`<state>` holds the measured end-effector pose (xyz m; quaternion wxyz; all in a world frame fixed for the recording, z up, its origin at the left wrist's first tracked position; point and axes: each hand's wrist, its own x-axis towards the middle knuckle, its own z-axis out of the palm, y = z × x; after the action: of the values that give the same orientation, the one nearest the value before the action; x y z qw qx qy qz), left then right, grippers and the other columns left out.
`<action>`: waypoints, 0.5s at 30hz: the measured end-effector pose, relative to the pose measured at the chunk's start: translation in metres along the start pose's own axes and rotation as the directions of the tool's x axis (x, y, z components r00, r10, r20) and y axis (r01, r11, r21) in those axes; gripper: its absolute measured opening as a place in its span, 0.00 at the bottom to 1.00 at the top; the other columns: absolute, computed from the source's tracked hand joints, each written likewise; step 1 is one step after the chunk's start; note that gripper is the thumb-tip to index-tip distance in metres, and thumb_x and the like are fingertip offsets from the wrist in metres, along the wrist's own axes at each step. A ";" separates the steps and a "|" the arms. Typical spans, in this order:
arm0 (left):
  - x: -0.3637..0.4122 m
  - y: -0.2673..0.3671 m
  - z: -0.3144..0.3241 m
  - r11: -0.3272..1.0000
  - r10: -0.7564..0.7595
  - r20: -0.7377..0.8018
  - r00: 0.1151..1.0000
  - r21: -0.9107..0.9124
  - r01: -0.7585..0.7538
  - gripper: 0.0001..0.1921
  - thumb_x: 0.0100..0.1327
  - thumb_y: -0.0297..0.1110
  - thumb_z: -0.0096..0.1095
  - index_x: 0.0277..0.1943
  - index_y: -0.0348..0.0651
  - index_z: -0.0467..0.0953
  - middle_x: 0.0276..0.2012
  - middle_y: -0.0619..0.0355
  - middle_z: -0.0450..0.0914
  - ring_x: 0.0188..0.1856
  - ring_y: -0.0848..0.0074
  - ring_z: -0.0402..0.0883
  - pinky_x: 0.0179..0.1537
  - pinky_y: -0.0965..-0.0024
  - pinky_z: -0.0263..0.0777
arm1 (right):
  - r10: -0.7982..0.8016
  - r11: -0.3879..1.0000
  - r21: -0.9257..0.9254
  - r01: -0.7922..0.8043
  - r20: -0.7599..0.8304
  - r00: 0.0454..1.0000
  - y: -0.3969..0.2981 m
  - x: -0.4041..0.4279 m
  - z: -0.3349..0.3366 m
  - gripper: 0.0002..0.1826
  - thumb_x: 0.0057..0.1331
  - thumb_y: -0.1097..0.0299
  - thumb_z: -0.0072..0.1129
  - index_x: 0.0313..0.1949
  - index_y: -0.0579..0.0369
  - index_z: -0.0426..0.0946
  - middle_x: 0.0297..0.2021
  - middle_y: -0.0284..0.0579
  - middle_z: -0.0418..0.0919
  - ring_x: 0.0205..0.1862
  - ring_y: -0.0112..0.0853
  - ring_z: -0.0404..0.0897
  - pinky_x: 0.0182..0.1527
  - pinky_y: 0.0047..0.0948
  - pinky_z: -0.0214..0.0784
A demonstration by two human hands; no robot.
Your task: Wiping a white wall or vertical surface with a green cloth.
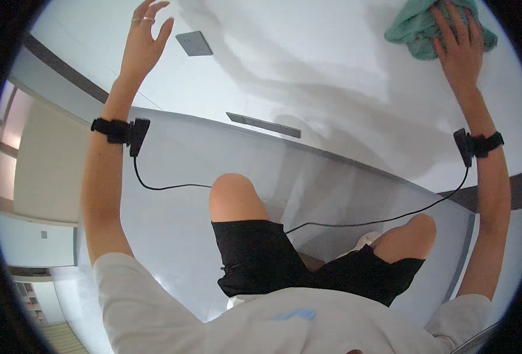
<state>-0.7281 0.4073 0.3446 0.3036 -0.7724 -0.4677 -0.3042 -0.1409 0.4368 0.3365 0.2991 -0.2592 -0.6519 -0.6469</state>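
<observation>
My right hand (460,53) lies spread over a crumpled green cloth (413,33) at the upper right, pressing it against the white wall (314,48). Part of the cloth is hidden under the palm and fingers. At the upper left, my left hand (143,42) holds nothing. Its thumb stands apart from the curved fingers, and a ring sits on one finger. Just right of that hand, a grey wall socket plate (194,43) is set in the wall. Whether the left fingertips touch the wall cannot be told.
A long grey socket strip (264,125) sits low on the wall, above the grey baseboard (331,157). Black cables (371,225) run from straps on both wrists. My bent knees (236,197) are over the pale floor (163,234). A beige panel (50,163) stands at far left.
</observation>
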 end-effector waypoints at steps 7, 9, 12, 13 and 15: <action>-0.044 -0.030 0.042 0.965 -0.182 0.100 0.978 -0.175 0.198 0.19 0.74 0.33 0.56 0.66 0.46 0.70 0.70 0.53 0.65 0.66 0.62 0.72 0.63 0.59 0.75 | -0.057 0.970 0.242 -0.005 0.246 0.967 -0.069 0.015 -0.004 0.29 0.53 0.67 0.67 0.57 0.29 0.82 0.63 0.31 0.73 0.63 0.38 0.71 0.67 0.48 0.59; -0.076 -0.036 0.040 0.948 -0.245 0.153 0.957 -0.170 0.270 0.18 0.73 0.33 0.57 0.64 0.46 0.72 0.69 0.52 0.66 0.66 0.61 0.72 0.62 0.59 0.75 | -0.030 0.948 0.300 -0.109 0.422 0.906 -0.064 -0.022 -0.009 0.29 0.57 0.69 0.68 0.60 0.33 0.80 0.66 0.30 0.70 0.69 0.37 0.61 0.73 0.46 0.50; -0.129 -0.065 0.020 0.898 -0.409 0.272 0.871 -0.048 0.437 0.17 0.73 0.30 0.56 0.62 0.43 0.73 0.68 0.52 0.67 0.65 0.60 0.73 0.60 0.60 0.76 | -0.160 0.929 0.370 0.003 0.394 0.905 -0.059 -0.053 -0.002 0.24 0.57 0.70 0.69 0.55 0.38 0.83 0.61 0.34 0.75 0.69 0.36 0.64 0.73 0.48 0.50; -0.152 -0.079 0.011 0.848 -0.505 0.306 0.807 0.001 0.530 0.17 0.73 0.29 0.55 0.62 0.41 0.73 0.68 0.51 0.67 0.64 0.61 0.73 0.59 0.61 0.76 | -0.257 0.899 0.429 0.094 0.342 0.904 -0.062 -0.057 0.001 0.21 0.58 0.69 0.70 0.52 0.40 0.84 0.60 0.35 0.76 0.69 0.36 0.65 0.73 0.49 0.51; -0.197 -0.083 0.001 0.760 -0.627 0.326 0.708 0.054 0.648 0.16 0.73 0.28 0.54 0.62 0.39 0.73 0.68 0.50 0.67 0.64 0.61 0.73 0.59 0.62 0.76 | -0.072 0.886 0.450 -0.108 0.365 0.928 -0.061 -0.068 -0.002 0.15 0.58 0.72 0.67 0.45 0.38 0.87 0.58 0.31 0.77 0.67 0.42 0.67 0.71 0.52 0.57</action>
<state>-0.8777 0.3336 0.2103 0.0737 -0.6115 -0.7387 -0.2738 -0.1377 0.4366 0.2451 0.2293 -0.3044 -0.8291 -0.4090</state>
